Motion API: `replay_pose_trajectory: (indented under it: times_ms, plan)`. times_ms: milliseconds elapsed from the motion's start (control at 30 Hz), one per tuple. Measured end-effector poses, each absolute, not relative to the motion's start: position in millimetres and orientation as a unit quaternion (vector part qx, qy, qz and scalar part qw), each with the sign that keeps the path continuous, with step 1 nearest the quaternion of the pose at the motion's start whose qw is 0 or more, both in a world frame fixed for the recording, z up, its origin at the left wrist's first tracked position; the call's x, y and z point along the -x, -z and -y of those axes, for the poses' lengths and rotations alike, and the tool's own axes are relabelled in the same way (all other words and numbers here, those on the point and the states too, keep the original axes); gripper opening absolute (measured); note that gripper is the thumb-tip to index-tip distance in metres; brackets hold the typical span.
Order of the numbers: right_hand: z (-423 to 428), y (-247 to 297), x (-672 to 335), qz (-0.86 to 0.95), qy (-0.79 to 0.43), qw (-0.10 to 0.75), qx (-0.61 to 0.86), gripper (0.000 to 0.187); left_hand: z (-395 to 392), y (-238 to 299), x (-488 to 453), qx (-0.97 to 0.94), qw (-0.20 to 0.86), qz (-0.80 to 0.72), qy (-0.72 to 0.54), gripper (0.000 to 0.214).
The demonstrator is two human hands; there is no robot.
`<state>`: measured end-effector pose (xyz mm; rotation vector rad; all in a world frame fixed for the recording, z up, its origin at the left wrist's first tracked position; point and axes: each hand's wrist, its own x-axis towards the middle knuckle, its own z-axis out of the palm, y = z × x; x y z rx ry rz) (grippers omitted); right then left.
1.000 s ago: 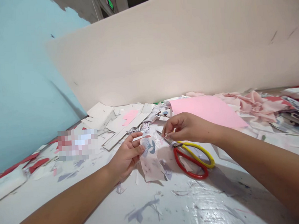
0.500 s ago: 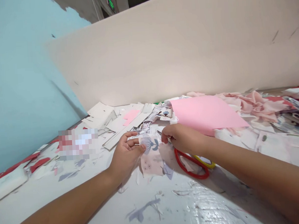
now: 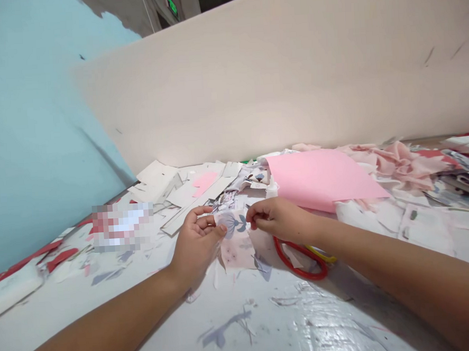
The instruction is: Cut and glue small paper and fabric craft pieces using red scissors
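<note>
My left hand [image 3: 201, 241] pinches the left edge of a small floral fabric piece [image 3: 232, 226], pale with blue-grey flowers, just above the white table. At the right edge of this piece, the fingertips of my right hand [image 3: 274, 218] are closed together; their grip is partly hidden. Below both hands lies another pale pink printed piece [image 3: 237, 253]. Red-handled scissors [image 3: 304, 272] rest under my right wrist, their blades mostly covered by the hand. A yellow handle or ring [image 3: 322, 254] shows beside them.
Behind my right hand lies a large pink sheet [image 3: 322, 175]. Grey-white card strips [image 3: 196, 207] are heaped at the back left, and crumpled pink cloth [image 3: 400, 162] at the back right. Small scraps litter the white table [image 3: 168, 328]. A cream panel [image 3: 272, 83] stands behind.
My right hand has shifted a little left, bringing its fingertips to the floral piece's right edge. My left hand keeps its pinch almost in place.
</note>
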<state>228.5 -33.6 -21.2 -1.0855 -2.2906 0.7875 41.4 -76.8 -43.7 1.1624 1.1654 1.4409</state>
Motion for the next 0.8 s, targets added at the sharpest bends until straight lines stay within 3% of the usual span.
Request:
replay_pose_trajectory:
  times_ms: [167,433,800]
  plan:
    - [36,19,-229,0.82,-0.353,0.234,0.385,0.011,76,45,-42,-0.468,0.461,-0.47,-0.59,0.044]
    - [31,25,-234,0.788,-0.439,0.231,0.364,0.023,76,45,-41,-0.468,0.451,-0.472,-0.596,0.042]
    - [21,22,-235,0.667,-0.651,0.265,0.247,0.009,77,43,-41,-0.461,0.448,-0.478,-0.599,0.043]
